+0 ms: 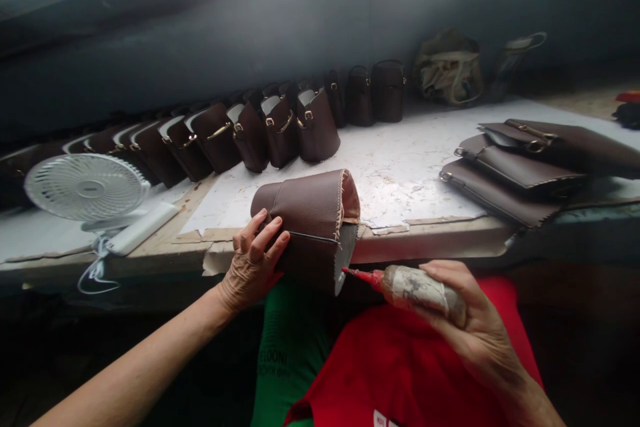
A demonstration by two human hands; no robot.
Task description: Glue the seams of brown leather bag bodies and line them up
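My left hand (pixel 257 253) grips a brown leather bag body (pixel 305 203) from its left side, fingers across the outside and the thumb hidden. The bag lies on its side at the table's front edge, its jagged, frayed open rim facing right. A grey lining shows inside the rim. In my right hand (pixel 467 307) is a squeeze glue bottle (pixel 423 290) with a worn, pale label. Its red nozzle points left, with the tip at the lower part of the bag's rim; whether it touches cannot be told.
Several upright brown bags (pixel 317 127) stand in rows along the back. A white fan (pixel 90 187) with a tied cord is at the left. Flat brown leather pieces (pixel 520 160) are stacked at the right. White paper (pixel 410 160) covers the table, and a cloth bag (pixel 447 67) sits behind.
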